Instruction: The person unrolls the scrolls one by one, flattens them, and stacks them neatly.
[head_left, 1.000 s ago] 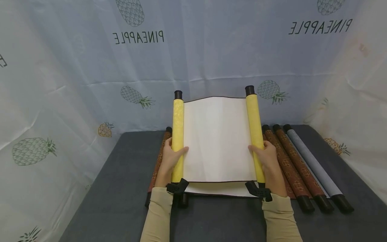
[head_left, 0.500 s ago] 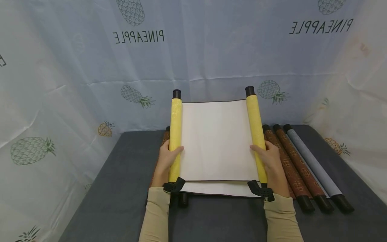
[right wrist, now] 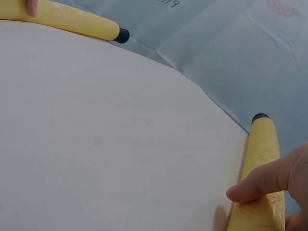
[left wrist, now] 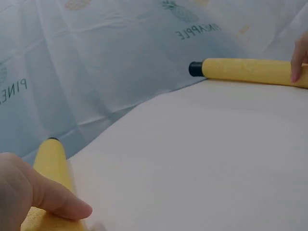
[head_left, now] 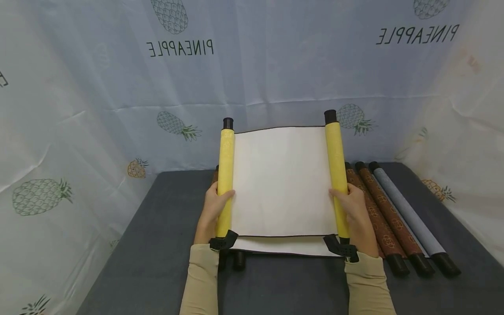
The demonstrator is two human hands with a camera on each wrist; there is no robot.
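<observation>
A: Nearest first. What do the hands hold?

B: The left hand (head_left: 214, 210) is curled round the lower part of the left yellow fabric-covered roller (head_left: 225, 175), thumb over the front. The right hand (head_left: 352, 210) clasps the right yellow fabric-covered roller (head_left: 337, 173) the same way. Both wrist views show a thumb pressed on the yellow cover.

A: And the scroll itself?

B: The blank cream paper sheet (head_left: 283, 181) is stretched between the two rollers, held up off the dark grey table (head_left: 157, 262) and tilted towards the person. A loose strip of it hangs just under the lower edge.

A: Handling notes?

B: My judgement: light overall. The rollers are stiff; the sheet is thin, soft and easily creased or torn. The woven cover looks to give fair friction. Best hold is on the rollers, low and evenly matched, never on the paper.

A: Further back?

B: Two brown patterned rolled scrolls (head_left: 378, 214) and a grey-blue rolled scroll (head_left: 409, 218) lie side by side on the table to the right. Another brown roll (head_left: 215, 174) shows behind the left hand. Beyond hangs a pale pineapple-printed plastic sheet (head_left: 275, 65).
</observation>
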